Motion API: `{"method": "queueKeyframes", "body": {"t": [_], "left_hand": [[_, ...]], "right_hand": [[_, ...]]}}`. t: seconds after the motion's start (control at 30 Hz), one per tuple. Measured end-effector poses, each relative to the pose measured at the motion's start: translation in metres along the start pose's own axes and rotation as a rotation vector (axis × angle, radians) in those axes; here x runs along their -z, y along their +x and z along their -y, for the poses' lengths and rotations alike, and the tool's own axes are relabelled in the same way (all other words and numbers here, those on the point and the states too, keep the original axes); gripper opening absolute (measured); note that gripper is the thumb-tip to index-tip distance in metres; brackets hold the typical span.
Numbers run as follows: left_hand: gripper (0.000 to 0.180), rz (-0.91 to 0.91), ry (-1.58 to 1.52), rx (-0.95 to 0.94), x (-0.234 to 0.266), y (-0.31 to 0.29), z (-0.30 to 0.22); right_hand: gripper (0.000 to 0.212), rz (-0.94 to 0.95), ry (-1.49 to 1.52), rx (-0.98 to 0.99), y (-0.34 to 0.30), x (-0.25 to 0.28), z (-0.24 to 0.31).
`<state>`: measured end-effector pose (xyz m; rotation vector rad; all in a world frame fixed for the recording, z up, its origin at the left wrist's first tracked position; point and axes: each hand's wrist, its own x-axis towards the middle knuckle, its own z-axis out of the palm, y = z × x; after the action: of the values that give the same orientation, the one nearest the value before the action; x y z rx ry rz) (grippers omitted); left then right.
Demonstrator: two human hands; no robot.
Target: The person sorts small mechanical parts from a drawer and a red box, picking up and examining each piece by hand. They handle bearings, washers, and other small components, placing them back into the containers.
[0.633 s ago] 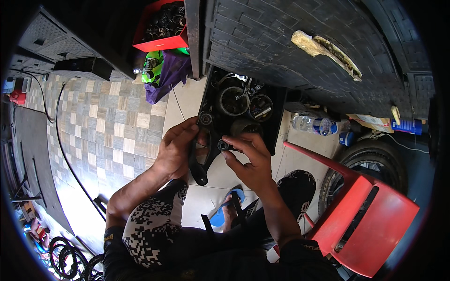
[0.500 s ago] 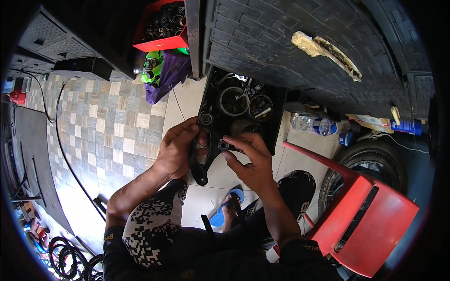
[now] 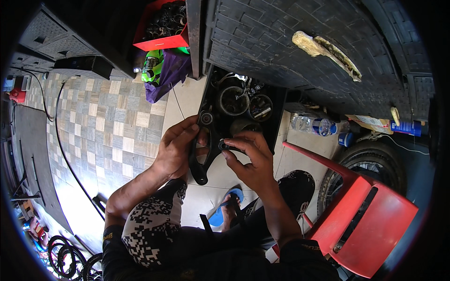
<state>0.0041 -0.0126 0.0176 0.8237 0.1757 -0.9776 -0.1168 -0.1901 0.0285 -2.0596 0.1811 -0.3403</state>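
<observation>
My left hand is closed around a black bicycle suspension link, a forked part with a round bearing seat at its upper end. Its lower end, with a small hole, points toward my knees. Between the thumb and fingers of my right hand is a small dark ring that looks like a bearing. The ring sits close to the link's right arm; whether they touch I cannot tell. Beyond both hands stands a black drawer holding round containers and metal parts.
A red plastic chair stands at the right, beside a bicycle wheel and plastic bottles. A red box of dark parts is at the far left, above a purple bag. A black cable crosses the tiled floor.
In my right fingers the small ring has tilted, from facing up at me to a more slanted view. My left hand and the link stay nearly still.
</observation>
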Motion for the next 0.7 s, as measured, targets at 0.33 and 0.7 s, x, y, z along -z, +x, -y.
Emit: {"method": "queueKeyframes", "body": {"t": [0.33,0.7], "left_hand": [[0.036,-0.032,0.018,0.0,-0.003,-0.0024,-0.0013],[0.036,-0.011,0.07,-0.05,-0.001,-0.0058,-0.0014]], "right_hand": [[0.031,0.0,-0.053,0.018,0.0005,0.0004,0.004],[0.04,0.01,-0.07,0.094,0.0021,0.0006,0.0074]]}}
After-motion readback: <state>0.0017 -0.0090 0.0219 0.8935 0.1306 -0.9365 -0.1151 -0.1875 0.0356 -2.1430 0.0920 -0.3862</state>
